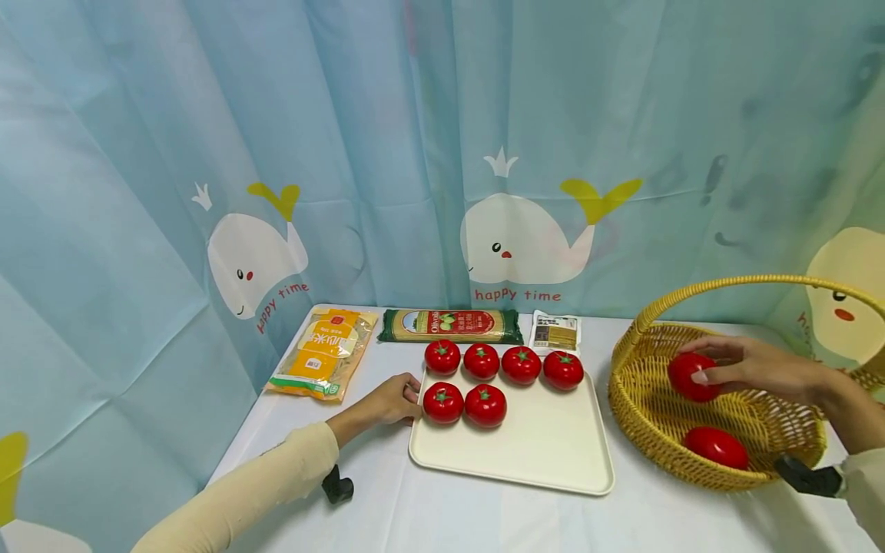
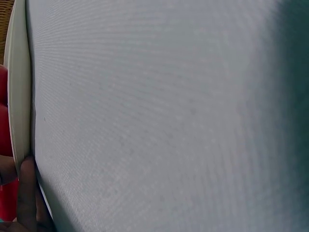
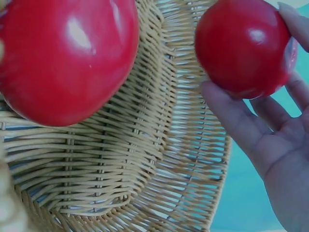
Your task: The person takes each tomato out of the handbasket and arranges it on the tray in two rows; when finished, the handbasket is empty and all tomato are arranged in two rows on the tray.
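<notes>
My right hand [image 1: 767, 370] grips a glossy red tomato [image 1: 691, 378], held over the inside of a yellow wicker basket [image 1: 639, 430]. Fingers and thumb curl round this tomato [image 3: 241, 48] in the right wrist view. A second red tomato [image 1: 717, 448] lies in the basket's near part. At the left edge of a cream tray [image 1: 539, 445], my left hand [image 1: 392, 399] pinches the rim, as the left wrist view shows at the tray's edge [image 2: 20, 96]. On the tray several tomatoes [image 1: 522, 365] form a back row, and two tomatoes [image 1: 486, 405] sit in front at left.
Behind the tray lie a green-ended pasta packet [image 1: 452, 326] and a small white packet [image 1: 555, 332]. An orange and clear food bag [image 1: 323, 353] lies at the back left. The basket's tall handle [image 1: 747, 279] arches above it. A blue curtain [image 1: 401, 153] hangs behind the white table.
</notes>
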{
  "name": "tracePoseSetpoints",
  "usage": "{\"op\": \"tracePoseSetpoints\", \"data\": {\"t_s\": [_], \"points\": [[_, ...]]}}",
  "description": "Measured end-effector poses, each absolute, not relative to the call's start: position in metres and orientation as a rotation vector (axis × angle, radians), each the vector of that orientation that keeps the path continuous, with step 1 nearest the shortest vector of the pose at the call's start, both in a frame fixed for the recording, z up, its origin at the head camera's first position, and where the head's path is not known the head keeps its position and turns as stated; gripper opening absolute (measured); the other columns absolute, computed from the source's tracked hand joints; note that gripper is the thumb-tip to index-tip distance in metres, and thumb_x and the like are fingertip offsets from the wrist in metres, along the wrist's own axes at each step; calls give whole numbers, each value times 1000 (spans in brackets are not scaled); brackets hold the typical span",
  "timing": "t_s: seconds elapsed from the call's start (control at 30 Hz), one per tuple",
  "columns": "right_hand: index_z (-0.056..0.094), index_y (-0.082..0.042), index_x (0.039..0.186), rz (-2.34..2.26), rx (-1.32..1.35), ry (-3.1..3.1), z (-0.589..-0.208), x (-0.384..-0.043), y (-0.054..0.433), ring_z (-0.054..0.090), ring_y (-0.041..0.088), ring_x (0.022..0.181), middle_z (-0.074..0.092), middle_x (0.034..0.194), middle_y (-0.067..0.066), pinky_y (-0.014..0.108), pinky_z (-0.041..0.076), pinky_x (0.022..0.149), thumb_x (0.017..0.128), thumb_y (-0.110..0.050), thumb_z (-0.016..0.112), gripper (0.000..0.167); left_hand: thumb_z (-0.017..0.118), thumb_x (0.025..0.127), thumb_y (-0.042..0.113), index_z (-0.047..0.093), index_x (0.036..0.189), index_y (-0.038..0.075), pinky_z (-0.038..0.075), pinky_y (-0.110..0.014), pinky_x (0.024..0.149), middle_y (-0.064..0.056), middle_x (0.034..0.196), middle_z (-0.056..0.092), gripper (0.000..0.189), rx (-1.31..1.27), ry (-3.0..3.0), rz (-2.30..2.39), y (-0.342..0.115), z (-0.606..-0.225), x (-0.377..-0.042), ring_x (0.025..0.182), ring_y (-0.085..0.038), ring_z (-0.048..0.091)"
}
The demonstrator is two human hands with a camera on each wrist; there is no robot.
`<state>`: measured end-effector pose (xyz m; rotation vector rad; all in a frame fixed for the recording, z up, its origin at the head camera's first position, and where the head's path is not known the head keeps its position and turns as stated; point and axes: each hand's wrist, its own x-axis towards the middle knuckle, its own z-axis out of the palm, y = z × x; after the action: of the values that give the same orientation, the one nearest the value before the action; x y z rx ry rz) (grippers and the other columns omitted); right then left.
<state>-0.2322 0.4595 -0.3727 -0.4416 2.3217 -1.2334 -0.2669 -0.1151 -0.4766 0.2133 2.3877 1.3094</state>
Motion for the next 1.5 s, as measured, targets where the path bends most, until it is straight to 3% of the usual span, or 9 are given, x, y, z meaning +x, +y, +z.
{"op": "tracePoseSetpoints", "data": {"t_s": [0.4, 0.53, 0.73, 0.93, 1.13, 1.5], "points": [[52, -13, 137, -1248, -523, 2464, -359, -211, 432, 69, 18, 95, 67, 118, -14, 36, 63, 74, 102, -8, 50, 35, 71, 76, -6, 54, 110, -4, 60, -24, 56, -5, 80, 54, 38, 230, 2380, 1323, -116, -477, -267, 62, -14, 58], [52, -10, 137, -1322, -628, 2448, -359, -205, 422, 69, 19, 92, 67, 120, -13, 35, 62, 70, 100, -2, 50, 38, 71, 76, -6, 55, 110, -4, 60, -24, 56, -5, 80, 55, 38, 223, 2380, 1329, -116, -477, -267, 62, -14, 57], [44, 0, 143, -1479, -748, 2267, -360, -201, 409, 69, 15, 101, 62, 129, -12, 34, 63, 78, 98, 7, 46, 46, 71, 76, -6, 55, 110, -4, 61, -24, 57, -5, 81, 54, 38, 218, 2386, 1326, -115, -477, -266, 64, -14, 57], [36, 6, 146, -1513, -744, 2233, -361, -196, 391, 68, 19, 106, 59, 133, -11, 40, 64, 81, 97, 7, 49, 51, 72, 77, -6, 55, 110, -3, 60, -24, 57, -5, 81, 55, 37, 215, 2392, 1309, -115, -477, -266, 64, -14, 57], [38, 2, 148, -1489, -753, 2206, -363, -192, 368, 67, 20, 104, 62, 129, -8, 38, 64, 82, 95, 4, 54, 55, 72, 78, -5, 55, 111, -3, 60, -25, 58, -6, 82, 55, 37, 209, 2396, 1298, -115, -477, -265, 65, -14, 58], [49, -5, 132, -1527, -761, 2159, -378, -200, 328, 62, 19, 110, 60, 126, 1, 41, 64, 83, 93, -1, 59, 41, 72, 77, -5, 55, 111, -2, 60, -24, 57, -5, 82, 55, 38, 207, 2395, 1297, -115, -478, -265, 64, -14, 57]]}}
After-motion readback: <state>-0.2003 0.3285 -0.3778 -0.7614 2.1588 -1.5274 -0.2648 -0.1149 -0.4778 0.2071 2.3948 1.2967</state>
